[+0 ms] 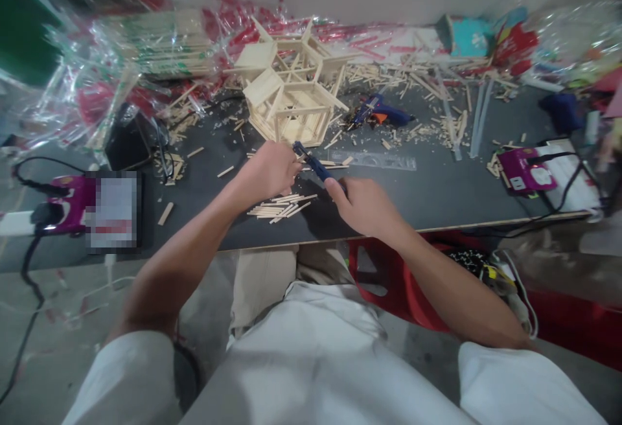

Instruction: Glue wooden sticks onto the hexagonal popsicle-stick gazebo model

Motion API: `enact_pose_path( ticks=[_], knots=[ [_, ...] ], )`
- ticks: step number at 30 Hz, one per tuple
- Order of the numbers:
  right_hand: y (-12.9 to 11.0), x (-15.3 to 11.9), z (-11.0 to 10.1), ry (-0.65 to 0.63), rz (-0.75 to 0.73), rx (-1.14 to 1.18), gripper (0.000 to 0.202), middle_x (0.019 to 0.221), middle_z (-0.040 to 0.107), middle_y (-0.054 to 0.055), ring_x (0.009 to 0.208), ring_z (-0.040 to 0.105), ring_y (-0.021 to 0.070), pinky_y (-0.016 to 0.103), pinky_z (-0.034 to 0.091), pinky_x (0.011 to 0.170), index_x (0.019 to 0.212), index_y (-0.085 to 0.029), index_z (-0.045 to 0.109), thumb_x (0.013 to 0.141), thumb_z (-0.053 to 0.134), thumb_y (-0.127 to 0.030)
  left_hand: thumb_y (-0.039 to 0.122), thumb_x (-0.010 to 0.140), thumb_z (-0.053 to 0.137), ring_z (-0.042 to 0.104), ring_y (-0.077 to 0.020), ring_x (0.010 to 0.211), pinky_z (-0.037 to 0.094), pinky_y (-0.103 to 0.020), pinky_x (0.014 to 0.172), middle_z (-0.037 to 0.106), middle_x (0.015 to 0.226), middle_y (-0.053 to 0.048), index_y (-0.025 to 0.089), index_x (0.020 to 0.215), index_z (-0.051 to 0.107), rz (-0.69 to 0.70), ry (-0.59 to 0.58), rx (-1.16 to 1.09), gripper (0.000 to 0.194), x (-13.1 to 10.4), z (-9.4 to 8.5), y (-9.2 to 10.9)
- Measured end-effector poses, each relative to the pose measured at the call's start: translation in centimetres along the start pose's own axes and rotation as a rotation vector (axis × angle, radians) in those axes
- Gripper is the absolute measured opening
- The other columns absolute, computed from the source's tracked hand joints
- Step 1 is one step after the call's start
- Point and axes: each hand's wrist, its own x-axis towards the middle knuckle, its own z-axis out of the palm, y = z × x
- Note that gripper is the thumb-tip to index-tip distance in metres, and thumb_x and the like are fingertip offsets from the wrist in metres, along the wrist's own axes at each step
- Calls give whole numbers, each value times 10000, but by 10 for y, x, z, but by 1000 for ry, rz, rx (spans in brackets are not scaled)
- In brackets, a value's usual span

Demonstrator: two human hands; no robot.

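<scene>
Step in hand, as I judge it: you're working a thin stick with the blue-handled pliers point(321, 171), likely snipping or gripping it. Your right hand point(364, 210) is clamped on the handles, the tips pointing at your left fingers. Your left hand point(272, 169) has its fingers drawn together, apparently on a thin stick point(300, 161); the exact grip is partly hidden. Can't tell if the pliers' jaws have met. All this sits over the tabletop point(218, 221), just in front of the openwork wooden frame point(304, 117). Loose pile of short sticks point(282, 209) just below your left hand; clear ruler point(398, 162) and glue gun point(393, 116) to the right of the frame. From here, a squeeze would call for a steady left pinch, fingertips clear of the tips and the pliers kept off the frame's near edge.
</scene>
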Motion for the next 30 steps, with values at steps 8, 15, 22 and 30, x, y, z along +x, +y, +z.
enact_pose_path(
  ticks=[8, 15, 22, 30],
  knots=[
    [-4, -5, -6, -45, -24, -95, 582, 1050, 786, 168, 967, 749, 301, 349, 325, 695, 1016, -137, 724, 1159, 281, -487, 197, 952, 461, 703, -231, 735, 526, -328, 795, 724, 667, -93, 134, 688, 723, 102, -44, 617, 377, -20, -4, 35],
    [-41, 6, -13, -87, -313, -92, 577, 1128, 779, 146, 1042, 732, 281, 332, 370, 730, 1092, -137, 730, 1146, 331, -550, 296, 1004, 479, 738, -214, 640, 572, -309, 720, 768, 700, -82, 164, 734, 714, -257, 252, 307, 382, -99, -7, 30],
    [-89, 28, -17, -92, -468, -142, 674, 1124, 790, 167, 1017, 751, 318, 360, 428, 750, 1121, -115, 759, 1120, 328, -634, 354, 983, 528, 741, -194, 566, 589, -273, 594, 773, 680, -36, 199, 734, 700, -414, 463, 111, 340, -135, -22, -3],
    [-82, 44, -9, -57, -383, -221, 678, 1099, 795, 173, 1039, 754, 330, 365, 433, 757, 1127, -119, 753, 1135, 281, -606, 333, 989, 556, 726, -196, 543, 572, -278, 562, 752, 661, -36, 186, 752, 690, -393, 513, 75, 309, -119, -26, -3]
  ],
)
